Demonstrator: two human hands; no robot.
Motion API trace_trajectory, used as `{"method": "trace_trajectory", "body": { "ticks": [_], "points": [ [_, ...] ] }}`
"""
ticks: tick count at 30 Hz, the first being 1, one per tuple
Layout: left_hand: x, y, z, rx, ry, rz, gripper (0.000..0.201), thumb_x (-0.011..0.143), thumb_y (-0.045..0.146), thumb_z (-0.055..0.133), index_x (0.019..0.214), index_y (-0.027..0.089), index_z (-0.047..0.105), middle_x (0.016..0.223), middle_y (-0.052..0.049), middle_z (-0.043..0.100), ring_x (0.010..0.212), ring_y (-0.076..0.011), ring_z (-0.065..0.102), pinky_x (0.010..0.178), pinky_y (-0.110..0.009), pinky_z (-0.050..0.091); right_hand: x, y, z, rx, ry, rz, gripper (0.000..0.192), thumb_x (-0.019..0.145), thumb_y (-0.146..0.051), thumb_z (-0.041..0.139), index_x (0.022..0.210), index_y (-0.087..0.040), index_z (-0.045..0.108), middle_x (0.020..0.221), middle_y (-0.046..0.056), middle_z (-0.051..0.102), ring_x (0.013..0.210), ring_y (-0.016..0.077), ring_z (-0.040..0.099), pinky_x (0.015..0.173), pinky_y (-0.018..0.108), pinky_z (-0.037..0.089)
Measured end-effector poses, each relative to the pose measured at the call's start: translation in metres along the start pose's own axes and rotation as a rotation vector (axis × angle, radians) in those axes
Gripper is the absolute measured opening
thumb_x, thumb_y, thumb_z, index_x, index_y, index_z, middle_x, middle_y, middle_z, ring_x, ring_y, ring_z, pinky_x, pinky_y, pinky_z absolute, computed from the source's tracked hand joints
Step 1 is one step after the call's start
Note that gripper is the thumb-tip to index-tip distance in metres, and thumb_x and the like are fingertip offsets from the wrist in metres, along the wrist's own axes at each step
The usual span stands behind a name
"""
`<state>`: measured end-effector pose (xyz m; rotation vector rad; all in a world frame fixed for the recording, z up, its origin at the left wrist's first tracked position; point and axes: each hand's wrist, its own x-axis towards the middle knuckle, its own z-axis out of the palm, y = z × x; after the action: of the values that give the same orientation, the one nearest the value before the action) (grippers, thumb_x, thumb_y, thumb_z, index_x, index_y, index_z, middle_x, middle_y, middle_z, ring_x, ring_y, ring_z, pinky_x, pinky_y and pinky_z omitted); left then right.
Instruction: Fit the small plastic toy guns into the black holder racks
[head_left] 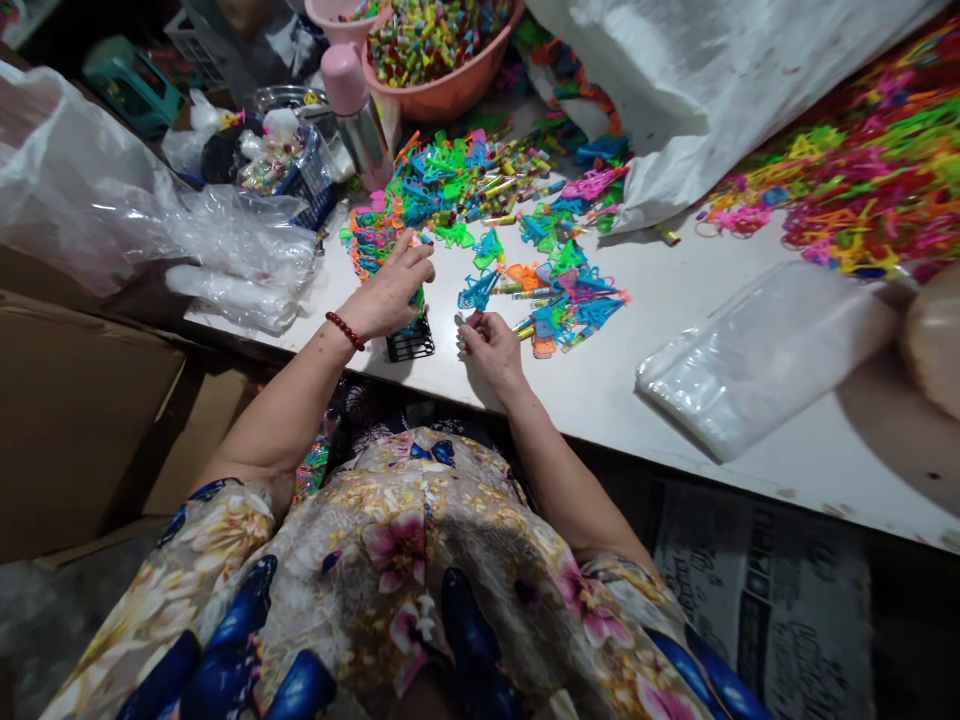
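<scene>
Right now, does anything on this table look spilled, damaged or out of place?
Nothing looks damaged. The colourful plastic pieces lie loose in scattered heaps across the white table, not in a container. The left hand rests over a small black basket at the table's edge; the right hand pinches one small piece.

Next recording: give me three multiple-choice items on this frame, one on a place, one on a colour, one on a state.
1. Where does the black mesh basket stand?
A. at the table's near edge, under the left hand
B. inside the orange basin
C. on the cardboard box

2. What colour is the bead bracelet on the left wrist?
A. green
B. red
C. white

3. How is the right hand?
A. flat and empty
B. off the table
C. pinching a small pink piece

Key: 1 A, the basket sits just below the left palm; 2 B, the beads are dark red; 3 C, fingertips close on the piece.
</scene>
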<state>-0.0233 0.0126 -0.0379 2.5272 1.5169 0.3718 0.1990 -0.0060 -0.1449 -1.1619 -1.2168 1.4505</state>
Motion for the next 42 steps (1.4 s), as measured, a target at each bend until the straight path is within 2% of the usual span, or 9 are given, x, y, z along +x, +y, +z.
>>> {"method": "trace_trajectory", "body": {
  "ticks": [6,12,24,29,32,35,37,40,42],
  "points": [
    [0.001,0.0,0.002,0.008,0.007,-0.011,0.038,0.077,0.002,0.067,0.108,0.021,0.056,0.157,-0.013,0.047,0.164,-0.0328,0.014,0.134,-0.056,0.021,0.001,0.003,0.002,-0.008,-0.001,0.032,0.035,0.079,-0.048,0.076,0.084,-0.024,0.052,0.075,-0.005,0.061,0.064,0.0106,0.064,0.059,0.025,0.059],
    [0.001,0.002,-0.001,0.007,-0.007,-0.016,0.038,0.077,0.004,0.069,0.108,0.02,0.055,0.159,-0.012,0.044,0.164,-0.0335,0.014,0.134,-0.057,0.02,0.003,0.002,0.004,-0.039,-0.022,0.015,0.028,0.081,-0.043,0.073,0.086,-0.024,0.052,0.077,-0.005,0.063,0.064,0.0109,0.064,0.06,0.025,0.058],
    [0.001,0.013,-0.009,-0.01,-0.034,-0.064,0.042,0.074,0.003,0.07,0.111,0.019,0.059,0.157,-0.014,0.047,0.164,-0.0371,0.012,0.134,-0.06,0.017,0.013,-0.006,0.037,0.052,-0.087,0.047,0.024,0.083,-0.04,0.072,0.094,-0.023,0.058,0.077,-0.004,0.064,0.066,0.0126,0.068,0.065,0.027,0.061],
    [0.001,0.011,-0.008,-0.062,-0.017,-0.068,0.037,0.083,0.024,0.077,0.116,0.02,0.061,0.158,-0.015,0.048,0.164,-0.0365,0.014,0.134,-0.062,0.014,0.019,0.003,0.031,0.148,0.001,0.074,0.029,0.083,-0.044,0.072,0.097,-0.024,0.055,0.076,-0.005,0.063,0.066,0.0126,0.069,0.061,0.026,0.06],
    [0.002,0.008,-0.011,-0.113,0.016,-0.044,0.042,0.094,0.046,0.069,0.127,0.02,0.061,0.159,-0.015,0.05,0.162,-0.0368,0.02,0.131,-0.067,0.017,0.023,0.005,0.025,0.201,0.05,0.071,0.029,0.085,-0.046,0.071,0.094,-0.024,0.054,0.075,-0.005,0.063,0.066,0.0121,0.068,0.06,0.025,0.059],
    [0.0,0.012,-0.019,-0.165,0.106,-0.025,0.045,0.102,0.056,0.054,0.135,0.025,0.059,0.16,-0.011,0.051,0.159,-0.0318,0.032,0.13,-0.062,0.026,0.026,0.006,0.021,0.247,0.067,0.102,0.028,0.085,-0.045,0.071,0.092,-0.023,0.055,0.073,-0.005,0.063,0.065,0.0112,0.067,0.062,0.024,0.057],
    [-0.007,0.019,-0.024,-0.164,0.216,-0.034,0.041,0.105,0.053,0.049,0.135,0.026,0.06,0.156,-0.008,0.055,0.154,-0.0271,0.042,0.129,-0.056,0.032,0.027,0.007,0.02,0.27,0.064,0.112,0.028,0.085,-0.044,0.072,0.092,-0.023,0.056,0.073,-0.005,0.063,0.065,0.0106,0.066,0.062,0.023,0.056],
    [-0.027,0.027,-0.024,-0.149,0.489,-0.142,0.032,0.106,0.036,0.046,0.131,0.024,0.062,0.144,-0.007,0.064,0.143,-0.0213,0.055,0.124,-0.047,0.042,0.028,0.009,0.018,0.263,0.072,0.093,0.027,0.086,-0.045,0.071,0.09,-0.023,0.055,0.073,-0.005,0.062,0.063,0.0101,0.064,0.061,0.024,0.054],
    [-0.046,0.026,-0.013,-0.188,0.718,-0.284,0.03,0.101,0.026,0.047,0.127,0.024,0.063,0.135,-0.006,0.068,0.132,-0.0188,0.062,0.114,-0.04,0.052,0.026,0.007,0.015,0.196,0.046,0.066,0.029,0.088,-0.049,0.069,0.087,-0.024,0.054,0.072,-0.005,0.06,0.063,0.0104,0.062,0.062,0.024,0.052]
  ]
}}
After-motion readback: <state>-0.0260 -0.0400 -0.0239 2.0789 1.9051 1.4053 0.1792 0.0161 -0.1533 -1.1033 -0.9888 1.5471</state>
